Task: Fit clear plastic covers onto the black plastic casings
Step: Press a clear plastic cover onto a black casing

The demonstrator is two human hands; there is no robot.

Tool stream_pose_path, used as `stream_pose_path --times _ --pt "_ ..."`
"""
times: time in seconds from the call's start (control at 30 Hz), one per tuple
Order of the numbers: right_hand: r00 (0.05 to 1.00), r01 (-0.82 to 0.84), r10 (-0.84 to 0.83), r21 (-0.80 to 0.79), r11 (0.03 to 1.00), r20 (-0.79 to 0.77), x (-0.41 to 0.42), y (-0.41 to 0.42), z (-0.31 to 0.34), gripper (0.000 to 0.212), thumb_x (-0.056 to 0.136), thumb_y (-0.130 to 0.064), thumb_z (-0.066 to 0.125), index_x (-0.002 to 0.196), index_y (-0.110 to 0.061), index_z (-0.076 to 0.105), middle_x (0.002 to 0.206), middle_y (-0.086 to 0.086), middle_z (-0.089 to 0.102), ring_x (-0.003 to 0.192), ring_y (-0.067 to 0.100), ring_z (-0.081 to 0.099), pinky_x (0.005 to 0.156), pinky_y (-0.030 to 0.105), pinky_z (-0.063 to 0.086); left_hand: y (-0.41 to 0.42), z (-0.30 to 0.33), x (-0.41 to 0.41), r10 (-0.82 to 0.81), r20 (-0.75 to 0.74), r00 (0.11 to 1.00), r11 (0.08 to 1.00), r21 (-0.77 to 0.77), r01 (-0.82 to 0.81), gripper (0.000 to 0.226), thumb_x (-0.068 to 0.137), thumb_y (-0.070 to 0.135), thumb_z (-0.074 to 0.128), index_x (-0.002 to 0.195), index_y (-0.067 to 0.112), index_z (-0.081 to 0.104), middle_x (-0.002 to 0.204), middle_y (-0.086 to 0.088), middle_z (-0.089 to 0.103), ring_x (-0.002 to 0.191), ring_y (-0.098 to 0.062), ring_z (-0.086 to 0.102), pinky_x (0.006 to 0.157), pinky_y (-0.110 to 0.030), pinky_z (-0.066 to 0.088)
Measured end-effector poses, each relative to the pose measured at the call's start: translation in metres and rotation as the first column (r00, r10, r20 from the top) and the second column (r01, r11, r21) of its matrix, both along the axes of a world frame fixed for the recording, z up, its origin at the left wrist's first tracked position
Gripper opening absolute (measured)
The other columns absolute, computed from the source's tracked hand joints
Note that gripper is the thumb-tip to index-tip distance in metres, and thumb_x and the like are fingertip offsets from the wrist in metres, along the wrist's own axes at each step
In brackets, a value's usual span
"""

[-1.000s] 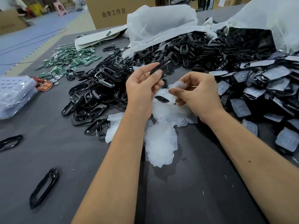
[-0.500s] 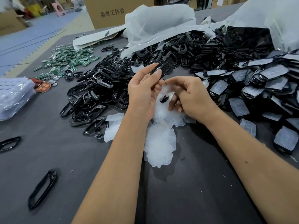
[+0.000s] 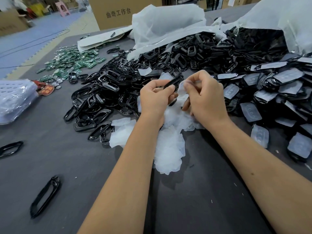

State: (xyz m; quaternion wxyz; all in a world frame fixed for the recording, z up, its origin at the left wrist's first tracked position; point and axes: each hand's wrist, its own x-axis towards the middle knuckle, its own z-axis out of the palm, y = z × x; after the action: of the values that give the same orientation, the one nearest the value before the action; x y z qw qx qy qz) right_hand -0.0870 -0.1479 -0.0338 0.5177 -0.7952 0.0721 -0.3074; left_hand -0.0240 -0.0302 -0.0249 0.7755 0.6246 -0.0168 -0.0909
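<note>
My left hand (image 3: pixel 156 97) grips the black casing (image 3: pixel 171 83), long axis toward two o'clock; my right hand (image 3: pixel 205 97), at three o'clock, pinches a clear cover (image 3: pixel 182 88) touching it.

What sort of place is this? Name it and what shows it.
Probably a small assembly workshop or factory floor. A heap of black casings and a pile of green circuit boards cover the grey worktable, with finished covered casings stacked at right and cardboard cartons behind.
</note>
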Motion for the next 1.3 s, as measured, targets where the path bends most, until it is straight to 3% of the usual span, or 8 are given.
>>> stream_pose_path --times 0.13,0.27,0.47,0.53,0.67,0.87,1.13,1.3 --pt "0.966 0.210 -0.185 -0.125 0.970 0.181 0.001 -0.009 0.003 0.008 0.097 -0.019 0.071 0.093 -0.013 0.071 0.087 -0.003 0.068 0.072 0.011 0.061 0.070 0.026 0.051 0.001 -0.001 0.002 0.017 0.003 1.000 1.000 -0.017 -0.017 0.017 0.090 -0.009 0.069 0.093 0.008 0.068 0.063 -0.001 0.066 0.057 -0.015 0.068 0.057 -0.021 0.056" --pt "0.951 0.188 -0.199 0.068 0.980 0.237 0.001 -0.014 0.003 0.012 0.102 -0.025 0.065 0.093 -0.017 0.067 0.073 0.000 0.065 0.062 0.018 0.061 0.059 0.034 0.050 0.003 -0.001 0.001 -0.007 0.039 0.999 1.000 0.001 0.007 0.017 0.090 -0.010 0.068 0.097 0.006 0.070 0.062 0.000 0.066 0.058 -0.014 0.068 0.058 -0.019 0.054" --pt "0.968 0.066 -0.137 0.314 0.947 0.210 0.004 -0.014 0.003 0.012 0.097 -0.020 0.071 0.093 -0.009 0.073 0.082 0.006 0.074 0.066 0.016 0.070 0.048 0.029 0.052 0.002 0.002 -0.002 -0.030 0.084 0.996 0.999 0.041 0.027 0.017 0.091 -0.010 0.066 0.097 0.006 0.068 0.077 -0.007 0.068 0.055 -0.012 0.065 0.057 -0.019 0.053" --pt "0.976 0.017 -0.083 0.316 0.949 0.199 0.005 -0.014 0.002 0.003 0.094 -0.009 0.072 0.095 -0.007 0.073 0.083 0.008 0.074 0.068 0.017 0.071 0.049 0.028 0.053 0.002 0.001 -0.003 -0.021 0.093 0.995 0.999 0.049 0.016 0.017 0.091 -0.010 0.067 0.099 0.005 0.068 0.079 -0.007 0.069 0.055 -0.012 0.065 0.060 -0.022 0.055" --pt "0.985 -0.060 0.007 0.305 0.951 0.172 0.006 -0.014 -0.001 0.020 0.089 0.003 0.070 0.106 -0.006 0.070 0.086 0.011 0.071 0.071 0.019 0.068 0.051 0.025 0.052 0.004 0.001 -0.001 0.061 0.147 0.987 0.997 0.042 -0.068 0.020 0.090 -0.009 0.066 0.104 0.005 0.070 0.080 -0.005 0.071 0.057 -0.013 0.065 0.061 -0.023 0.054" --pt "0.990 -0.089 0.050 0.307 0.948 0.131 0.006 -0.013 -0.002 0.011 0.088 -0.005 0.080 0.092 -0.015 0.077 0.081 0.003 0.077 0.066 0.014 0.068 0.050 0.025 0.053 0.007 0.003 0.003 0.237 0.128 0.963 0.971 -0.057 -0.231 0.021 0.091 -0.008 0.065 0.106 0.005 0.072 0.095 -0.017 0.067 0.056 -0.009 0.065 0.057 -0.016 0.051" --pt "0.992 -0.073 0.029 0.360 0.930 0.125 0.007 -0.015 -0.001 0.006 0.094 -0.012 0.076 0.091 -0.017 0.079 0.077 0.001 0.072 0.064 0.014 0.062 0.050 0.024 0.053 0.007 0.002 0.002 0.127 0.195 0.973 0.992 -0.008 -0.128 0.026 0.088 -0.012 0.067 0.094 0.012 0.076 0.082 -0.010 0.069 0.056 -0.013 0.062 0.058 -0.023 0.052" --pt "0.989 -0.101 0.057 0.346 0.933 0.137 0.006 -0.014 -0.001 0.007 0.092 -0.009 0.077 0.093 -0.015 0.079 0.082 0.009 0.076 0.062 0.018 0.063 0.053 0.026 0.055 0.006 0.002 0.001 0.027 0.218 0.975 0.999 0.014 -0.030 0.027 0.088 -0.015 0.065 0.102 0.005 0.076 0.069 -0.004 0.070 0.055 -0.013 0.062 0.057 -0.019 0.051"
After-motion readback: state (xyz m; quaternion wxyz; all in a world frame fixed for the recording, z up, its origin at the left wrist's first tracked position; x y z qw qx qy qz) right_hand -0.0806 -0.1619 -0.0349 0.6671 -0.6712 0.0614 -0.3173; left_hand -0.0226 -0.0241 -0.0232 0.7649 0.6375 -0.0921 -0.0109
